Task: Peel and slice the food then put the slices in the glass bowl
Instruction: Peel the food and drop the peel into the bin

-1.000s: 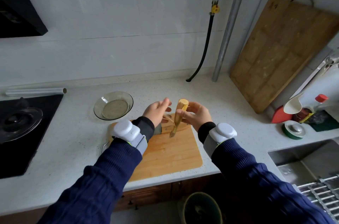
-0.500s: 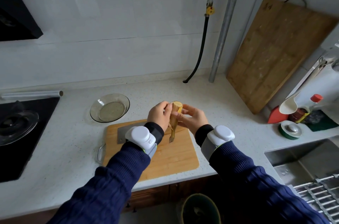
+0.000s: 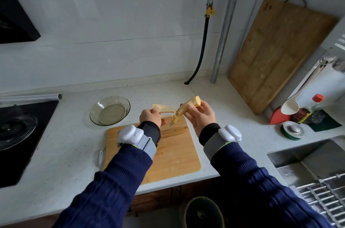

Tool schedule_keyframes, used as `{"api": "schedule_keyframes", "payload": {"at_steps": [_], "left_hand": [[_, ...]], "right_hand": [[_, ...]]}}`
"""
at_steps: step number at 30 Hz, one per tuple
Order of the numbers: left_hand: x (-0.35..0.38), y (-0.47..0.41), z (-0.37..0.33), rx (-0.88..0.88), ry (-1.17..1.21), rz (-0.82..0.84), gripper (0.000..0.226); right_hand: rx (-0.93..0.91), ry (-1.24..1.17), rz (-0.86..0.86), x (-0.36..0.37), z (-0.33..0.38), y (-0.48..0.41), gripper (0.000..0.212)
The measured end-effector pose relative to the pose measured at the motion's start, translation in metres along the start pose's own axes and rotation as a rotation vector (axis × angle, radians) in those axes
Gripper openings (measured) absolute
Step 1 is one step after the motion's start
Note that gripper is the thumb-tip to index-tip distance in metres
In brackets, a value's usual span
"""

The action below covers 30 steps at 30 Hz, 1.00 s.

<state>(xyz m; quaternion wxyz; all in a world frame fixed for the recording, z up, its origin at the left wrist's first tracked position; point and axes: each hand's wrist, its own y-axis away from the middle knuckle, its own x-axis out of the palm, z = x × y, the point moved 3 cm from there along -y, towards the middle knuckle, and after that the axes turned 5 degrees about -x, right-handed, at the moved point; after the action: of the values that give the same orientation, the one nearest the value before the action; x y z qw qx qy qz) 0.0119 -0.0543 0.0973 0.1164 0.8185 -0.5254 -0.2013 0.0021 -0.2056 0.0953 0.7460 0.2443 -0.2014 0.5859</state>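
Head view: my right hand (image 3: 200, 115) clamped the banana (image 3: 188, 105); left hand (image 3: 150, 116) pinched a peel strip (image 3: 162, 107), best drawn steadily toward the stem end.

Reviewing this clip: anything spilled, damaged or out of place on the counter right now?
Nothing stands out. The right hand holds the banana while the left hand pulls a peel strip sideways above the cutting board. The glass bowl sits upright and empty.

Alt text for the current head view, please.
A person's left hand pulls a strip of peel off a banana held in the right hand, above a wooden cutting board; an empty glass bowl sits behind.
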Motion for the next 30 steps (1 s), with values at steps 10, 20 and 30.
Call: {"api": "schedule_keyframes", "payload": {"at_steps": [10,20,30], "left_hand": [[-0.006,0.021,-0.008,-0.196,0.2,0.41,0.022],[0.008,0.032,-0.02,0.259,-0.287,0.371,0.03],[0.015,0.036,-0.022,0.401,-0.406,0.254,0.032]], "right_hand": [[0.05,-0.011,-0.02,0.003,0.006,0.0,0.036],[0.126,0.216,0.122,0.025,0.003,0.018,0.029],[0.074,0.317,0.04,0.027,0.004,0.017,0.012]]}}
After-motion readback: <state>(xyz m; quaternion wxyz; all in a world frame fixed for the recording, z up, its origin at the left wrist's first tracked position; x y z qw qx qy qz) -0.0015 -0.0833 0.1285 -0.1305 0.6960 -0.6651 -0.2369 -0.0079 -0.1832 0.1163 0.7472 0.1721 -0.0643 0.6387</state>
